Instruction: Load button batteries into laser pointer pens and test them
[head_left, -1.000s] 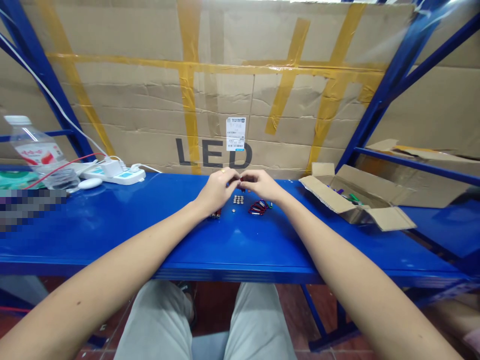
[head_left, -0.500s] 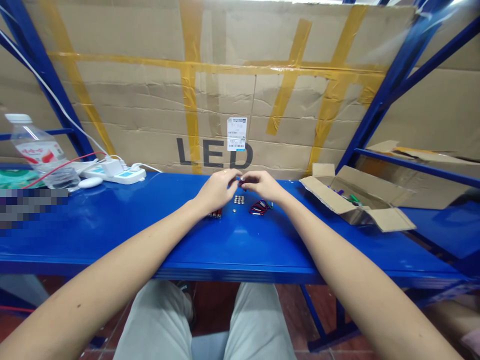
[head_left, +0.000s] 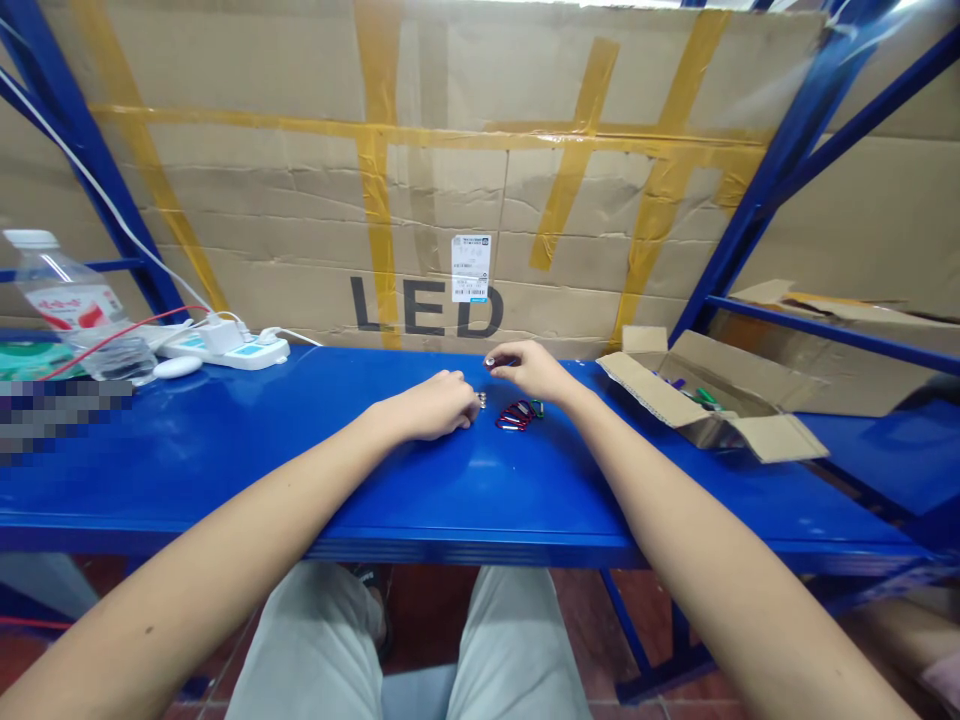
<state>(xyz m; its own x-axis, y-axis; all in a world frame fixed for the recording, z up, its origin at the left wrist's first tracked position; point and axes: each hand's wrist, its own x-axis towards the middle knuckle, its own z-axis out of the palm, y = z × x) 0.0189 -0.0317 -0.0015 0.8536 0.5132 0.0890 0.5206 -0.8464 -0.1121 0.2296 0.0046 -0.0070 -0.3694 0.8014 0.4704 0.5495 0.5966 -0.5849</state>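
Here, pinching a small silvery-and-dark item in the right hand; holding the left hand left of round silvery pieces, leaving its grip impossible to tell.

Left of the red clips, the left hand is just beside small metal pieces; beyond the clips, the right hand pinches a tiny item; to their right sits an open carton.
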